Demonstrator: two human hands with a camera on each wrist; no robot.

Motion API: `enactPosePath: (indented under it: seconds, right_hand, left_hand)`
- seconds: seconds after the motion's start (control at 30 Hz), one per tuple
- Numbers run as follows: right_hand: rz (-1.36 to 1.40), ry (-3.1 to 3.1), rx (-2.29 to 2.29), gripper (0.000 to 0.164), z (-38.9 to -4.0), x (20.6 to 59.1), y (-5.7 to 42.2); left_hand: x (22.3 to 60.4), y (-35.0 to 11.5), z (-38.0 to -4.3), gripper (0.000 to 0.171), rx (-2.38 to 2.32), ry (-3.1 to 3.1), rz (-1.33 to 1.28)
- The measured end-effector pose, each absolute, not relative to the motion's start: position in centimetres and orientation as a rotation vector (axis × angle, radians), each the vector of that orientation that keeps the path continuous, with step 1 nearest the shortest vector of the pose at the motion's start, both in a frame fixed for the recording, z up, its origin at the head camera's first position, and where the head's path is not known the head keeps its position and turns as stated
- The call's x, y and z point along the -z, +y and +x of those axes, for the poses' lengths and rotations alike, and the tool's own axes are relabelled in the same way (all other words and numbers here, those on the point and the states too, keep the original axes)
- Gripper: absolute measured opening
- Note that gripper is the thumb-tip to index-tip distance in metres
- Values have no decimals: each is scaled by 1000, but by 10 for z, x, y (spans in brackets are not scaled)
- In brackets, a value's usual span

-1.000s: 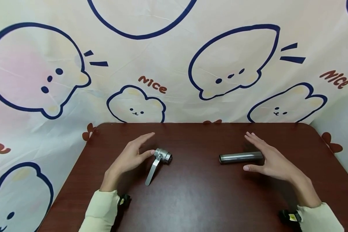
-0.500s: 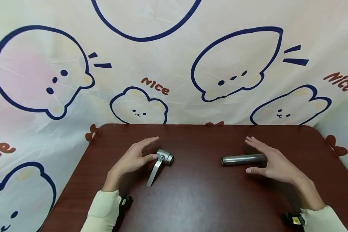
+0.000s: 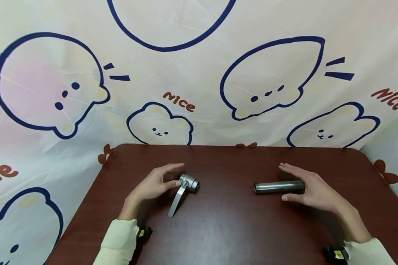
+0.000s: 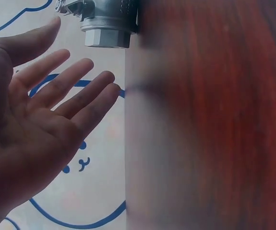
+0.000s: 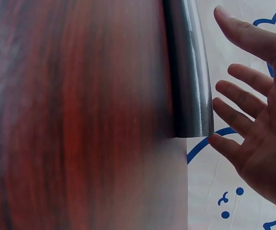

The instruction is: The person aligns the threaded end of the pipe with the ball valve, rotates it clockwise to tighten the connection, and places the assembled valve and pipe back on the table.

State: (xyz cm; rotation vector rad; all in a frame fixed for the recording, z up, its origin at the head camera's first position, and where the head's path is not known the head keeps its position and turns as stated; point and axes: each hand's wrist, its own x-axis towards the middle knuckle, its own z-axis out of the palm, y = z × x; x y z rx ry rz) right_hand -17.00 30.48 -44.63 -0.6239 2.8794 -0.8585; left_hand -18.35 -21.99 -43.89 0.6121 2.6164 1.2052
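On a dark reddish-brown table point(image 3: 225, 221), a metal ball valve point(image 3: 189, 183) lies left of the table's middle, toward its far edge. The long axis of its body runs mostly left to right, angled so that the hollow right end faces the table's right side and slightly toward the person. Its flat lever point(image 3: 177, 201) points back toward the person, slanting a little toward the table's left side.

Right of the table's middle lies a smooth, straight metal pipe point(image 3: 276, 187). Its long axis runs left to right, almost parallel to the table's far edge, with one hollow end facing the table's left side.

Over the table's left part, the left hand point(image 3: 154, 186) has its fingers extended and grips nothing; the thumb tip is at the valve, but whether it touches cannot be told. Over the right part, the right hand point(image 3: 315, 189) spreads thumb and fingers around the pipe's right end without gripping; contact is unclear.

Pale sleeves point(image 3: 116, 241) reach in from the table's near side. Beyond its far edge hangs pale cloth point(image 3: 205, 81) with blue-outlined cartoon animals.
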Motion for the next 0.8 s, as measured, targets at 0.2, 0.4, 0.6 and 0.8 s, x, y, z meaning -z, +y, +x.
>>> enactPosePath:
  seconds: [0.2,0.4,0.6,0.8]
  right_hand:
    - [-661,2897,844,93,-174,448,303]
    - [-664,2876,843,91,-175,449,302]
    - [-682,2890,802,89,-175,452,301]
    - [-701,2887,807,87,-174,453,300]
  left_hand:
    - [442,-218,-184,58,-1258,2552,659]
    - [445,-215,-184,56,-1277,2498,708]
    - [446,-214,-183,57,-1216,2507,715]
    - [445,-211,-181,52,-1168,2559,706]
